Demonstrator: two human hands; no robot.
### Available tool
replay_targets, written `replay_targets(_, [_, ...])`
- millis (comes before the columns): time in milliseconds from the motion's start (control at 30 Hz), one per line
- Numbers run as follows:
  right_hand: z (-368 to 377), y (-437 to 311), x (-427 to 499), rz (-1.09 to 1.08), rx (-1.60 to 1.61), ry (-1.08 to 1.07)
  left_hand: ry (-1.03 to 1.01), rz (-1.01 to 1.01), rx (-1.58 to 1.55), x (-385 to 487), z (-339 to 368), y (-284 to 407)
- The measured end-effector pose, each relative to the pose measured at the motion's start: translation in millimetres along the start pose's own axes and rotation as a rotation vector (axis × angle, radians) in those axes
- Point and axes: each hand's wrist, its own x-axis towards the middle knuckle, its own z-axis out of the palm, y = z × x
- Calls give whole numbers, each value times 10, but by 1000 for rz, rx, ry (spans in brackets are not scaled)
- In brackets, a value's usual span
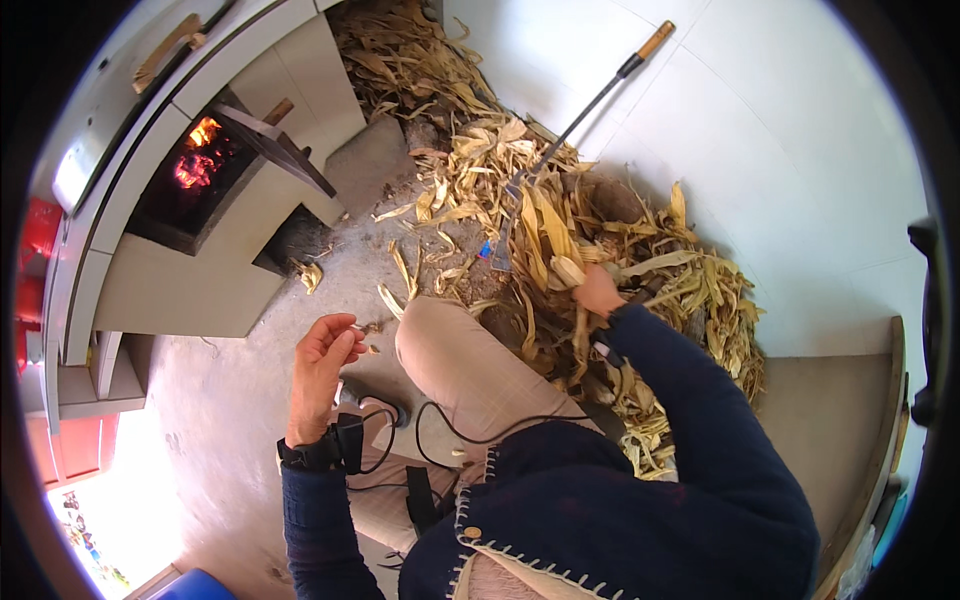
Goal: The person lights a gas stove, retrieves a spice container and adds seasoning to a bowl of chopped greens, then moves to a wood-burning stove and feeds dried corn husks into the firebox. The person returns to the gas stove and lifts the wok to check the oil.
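My right hand (598, 291) is closed around a bundle of dry corn husks (553, 232) at the edge of a heap of husks (712, 289). Some long leaves stick up past its fingers. My left hand (326, 367) is raised above the concrete floor with loosely curled fingers and appears to hold nothing. To its upper left, a stove (262, 277) has its firebox door (274, 146) swung out. Flames and embers (196, 161) glow inside the firebox.
A long fire tool with a wooden handle (656, 41) leans on the white tiled wall (787, 165), its lower end among the husks. Below the firebox is a dark opening (292, 236). Black cables (487, 442) cross my lap. Loose husks lie on the floor (225, 405).
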Motion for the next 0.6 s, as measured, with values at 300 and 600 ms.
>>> replay_targets(300, [-1086,-907,-1181,-572,-433,317,112,760,579,-32,480,362])
replay_targets(600, [-909,-2348,-1155,-1198,-731,267,290,925,1064,-84,543,624])
